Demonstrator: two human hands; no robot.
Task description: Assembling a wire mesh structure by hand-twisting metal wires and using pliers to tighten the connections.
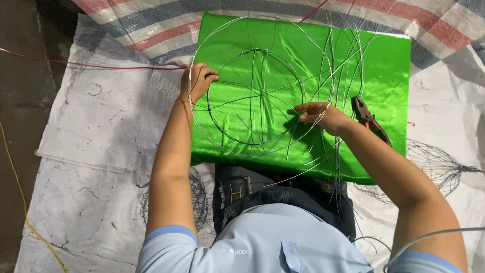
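Two hands work one wire frame (260, 96) of two concentric rings on green satin cloth (384, 65). Left hand (198, 81) grips the outer ring; right hand (318, 115) apparently pinches a spoke, one pair of pliers (371, 120) just right

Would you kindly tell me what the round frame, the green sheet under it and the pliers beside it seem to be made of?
Round frame: thin bare metal wire, silvery, glinting.
Green sheet: satin-like fabric, probably synthetic; glossy with soft creases.
Pliers: dark metal head, red handles, likely plastic-coated.
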